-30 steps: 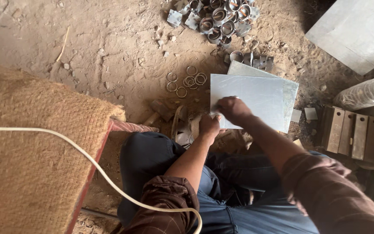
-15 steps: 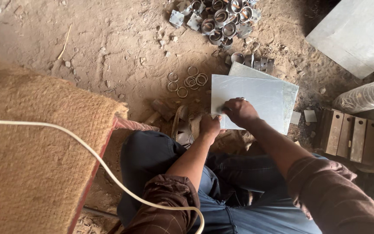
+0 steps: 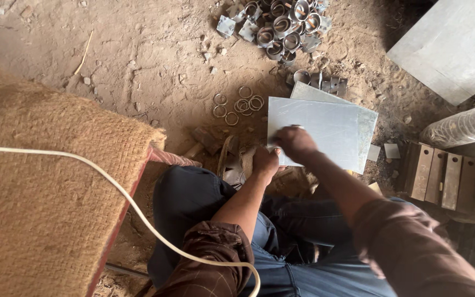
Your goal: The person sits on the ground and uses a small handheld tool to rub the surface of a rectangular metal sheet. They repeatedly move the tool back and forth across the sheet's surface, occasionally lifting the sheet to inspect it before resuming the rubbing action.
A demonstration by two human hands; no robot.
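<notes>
A flat grey metal sheet (image 3: pixel 325 124) lies on the dirt floor in front of my knees, on top of another sheet. My right hand (image 3: pixel 294 142) rests on its near left edge, fingers curled; whether it grips a small tool is hidden. My left hand (image 3: pixel 265 162) is closed just left of the sheet's near corner, beside a small metal piece (image 3: pixel 232 170) on the ground. What it holds is not visible.
Several loose metal rings (image 3: pixel 240 105) lie left of the sheet. A heap of short metal tube pieces (image 3: pixel 281 25) sits farther out. A coarse jute mat (image 3: pixel 45 181) with a white cable (image 3: pixel 111 181) is at left, wooden blocks (image 3: pixel 438 173) at right, a large grey panel (image 3: pixel 452 44) top right.
My right hand has slid slightly left along the sheet's near edge. The left hand has stayed close to the corner.
</notes>
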